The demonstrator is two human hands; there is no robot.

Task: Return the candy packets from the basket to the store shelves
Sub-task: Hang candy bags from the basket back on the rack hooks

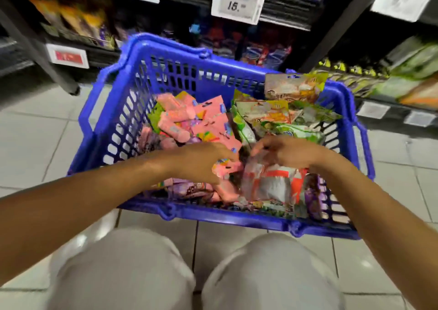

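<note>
A blue plastic basket [113, 110] stands on the tiled floor in front of my knees, full of candy packets. Pink packets [180, 117] lie in its left half, green and orange ones [272, 117] in its right half. My left hand [201, 160] reaches into the middle of the basket with its fingers closed on a pink packet [227, 168]. My right hand [289, 152] is close beside it and pinches the top of a silver and orange packet [272, 179]. Purple packets [189, 188] lie under my left hand.
Dark store shelves [284, 18] rise just behind the basket, holding snack bags and packets, with white price tags [237, 4] on their edges. A shelf post [47, 58] stands at the left. My knees in light trousers [189, 274] are at the bottom.
</note>
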